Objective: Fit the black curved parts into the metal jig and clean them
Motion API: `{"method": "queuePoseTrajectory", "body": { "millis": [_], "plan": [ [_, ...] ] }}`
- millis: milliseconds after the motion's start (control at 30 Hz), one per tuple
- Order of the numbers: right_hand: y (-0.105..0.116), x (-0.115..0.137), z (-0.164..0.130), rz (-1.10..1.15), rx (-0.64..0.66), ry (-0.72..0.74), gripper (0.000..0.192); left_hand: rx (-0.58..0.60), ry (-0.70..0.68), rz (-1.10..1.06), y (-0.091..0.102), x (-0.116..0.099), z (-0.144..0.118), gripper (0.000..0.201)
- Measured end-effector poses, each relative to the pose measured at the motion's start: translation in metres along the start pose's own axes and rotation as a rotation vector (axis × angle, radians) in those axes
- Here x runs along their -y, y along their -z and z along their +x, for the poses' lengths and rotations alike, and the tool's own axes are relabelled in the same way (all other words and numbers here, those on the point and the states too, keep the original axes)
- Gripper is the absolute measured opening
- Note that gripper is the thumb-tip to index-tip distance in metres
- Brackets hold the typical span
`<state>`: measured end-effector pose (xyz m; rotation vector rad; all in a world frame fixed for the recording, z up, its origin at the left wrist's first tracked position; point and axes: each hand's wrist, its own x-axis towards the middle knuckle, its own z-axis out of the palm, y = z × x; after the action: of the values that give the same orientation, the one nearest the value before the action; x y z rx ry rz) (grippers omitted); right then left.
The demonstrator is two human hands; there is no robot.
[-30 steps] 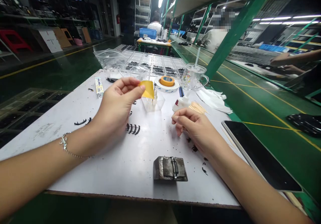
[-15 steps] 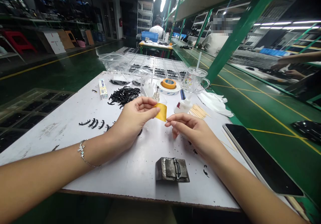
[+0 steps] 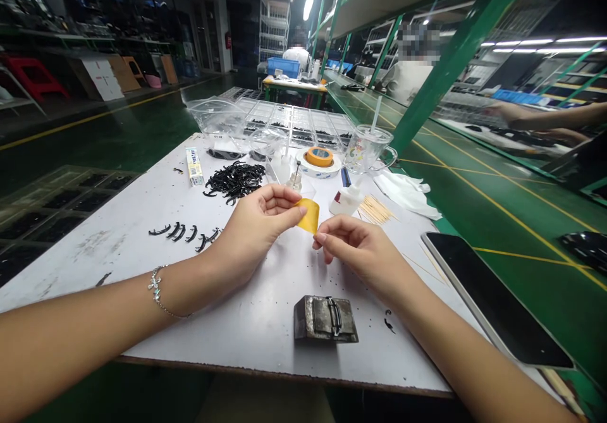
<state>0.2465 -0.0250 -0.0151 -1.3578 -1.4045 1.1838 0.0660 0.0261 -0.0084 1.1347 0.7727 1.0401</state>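
Two hands meet mid-counter: our left hand (image 3: 258, 224) pinches the yellow tape piece (image 3: 309, 214), lowered from a second ago; our right hand (image 3: 360, 249), fingertips closed together, now touches its lower edge. Metal block (image 3: 325, 319) sits at the near edge.

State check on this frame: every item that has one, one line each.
left hand: pinching the yellow tape piece
right hand: fingertips at the tape piece's lower edge
yellow tape piece: held off the table, slightly curled
tape roll: lying flat
metal block: flat on the table, black clip on top
tablet: screen dark
plastic cup: upright, straw in it
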Motion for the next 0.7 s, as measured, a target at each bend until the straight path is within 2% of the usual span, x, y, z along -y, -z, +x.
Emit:
{"method": "queuePoseTrajectory", "body": {
  "millis": [267,700],
  "plan": [
    [-0.0018,0.0009,0.0017,0.028,-0.054,-0.023,0.011,0.017,-0.019,-0.011,0.0003,-0.0011,-0.0026,0.023],
    [-0.0020,0.0042,0.0029,0.095,-0.071,-0.056,0.010,-0.048,-0.039,-0.040,-0.0064,-0.0009,-0.0068,0.022]
  ]
}}
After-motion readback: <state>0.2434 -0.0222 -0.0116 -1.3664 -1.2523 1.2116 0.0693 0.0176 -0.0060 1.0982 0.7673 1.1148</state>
